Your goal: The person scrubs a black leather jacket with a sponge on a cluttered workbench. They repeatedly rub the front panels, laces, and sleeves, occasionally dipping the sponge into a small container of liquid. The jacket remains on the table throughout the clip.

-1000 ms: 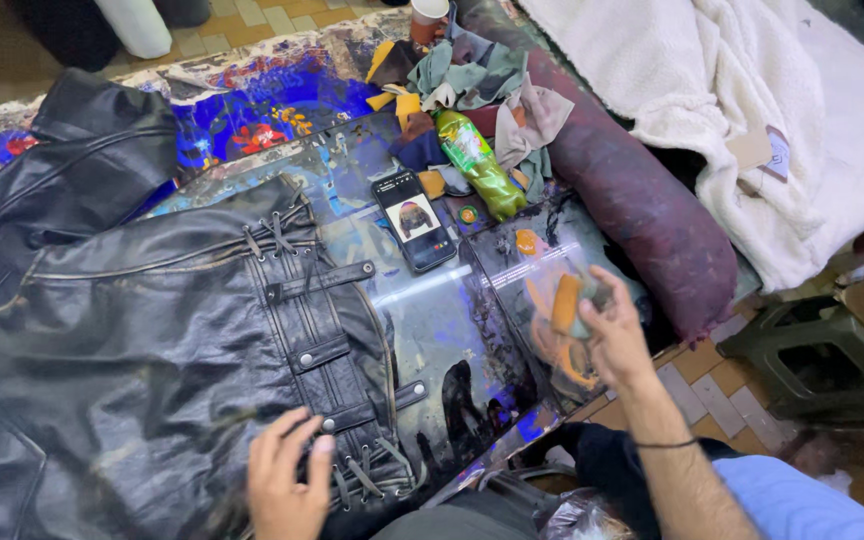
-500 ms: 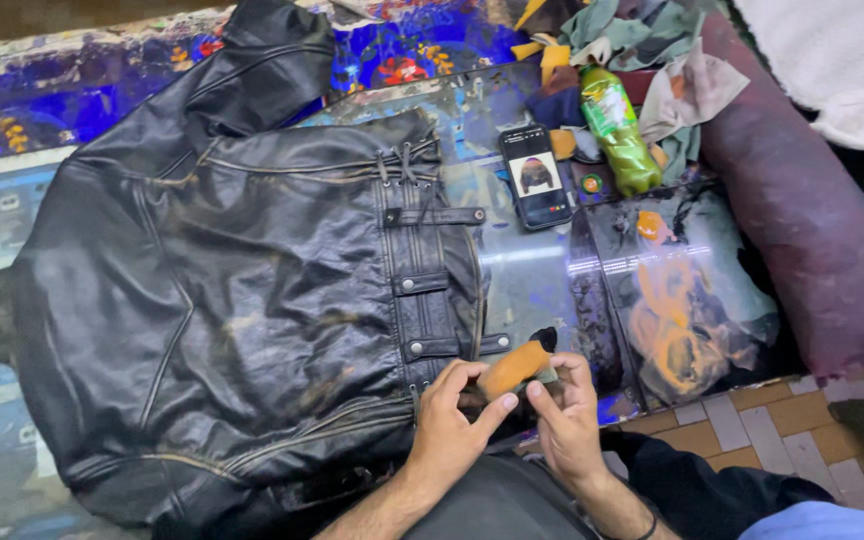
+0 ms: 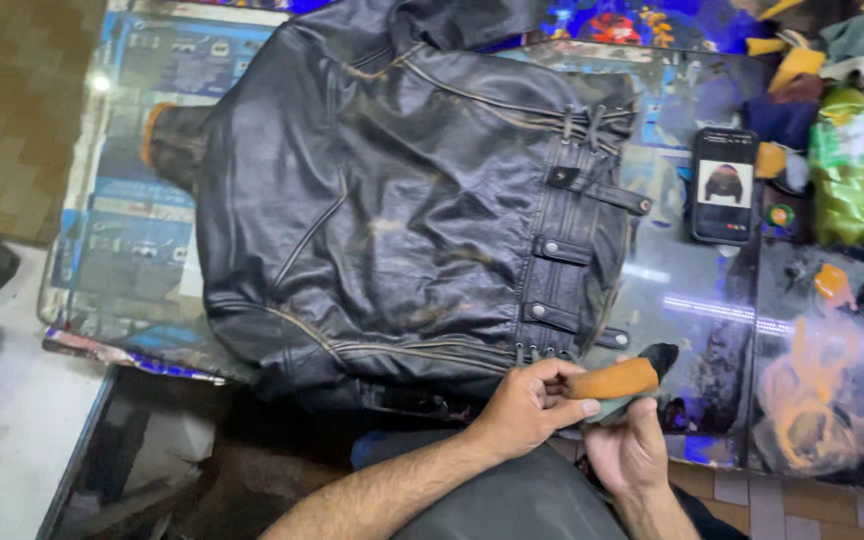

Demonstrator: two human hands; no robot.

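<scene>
We see both hands meeting at the near edge of the worktop point(image 3: 672, 300), a glossy, paint-stained sheet. The left hand point(image 3: 524, 408) has its fingers point(image 3: 564, 381) clamped on the near end of an orange sponge pad point(image 3: 614, 379), thumb underneath and the other fingers over the top. The right hand point(image 3: 630, 452) sits just beneath and to the right of it, touching the pad's underside; its fingers are mostly hidden by the pad, so we cannot tell how tightly they close. The pad lies roughly level, its far right tip dark, and it hovers just near of the hem of a black leather jacket point(image 3: 392, 220).

The jacket is spread flat on the worktop, filling the middle of the view, with buckled straps point(image 3: 562, 250) and lacing running down its right side. To the right of it a phone point(image 3: 724, 186) lies face up with its screen lit. Just right of the phone lies a green plastic bottle point(image 3: 842, 165) on its side, with crumpled rags point(image 3: 802, 70) beyond it at the far right. An orange paint smear point(image 3: 802, 385) marks the worktop at the near right. Pale floor point(image 3: 12, 420) shows at the near left.
</scene>
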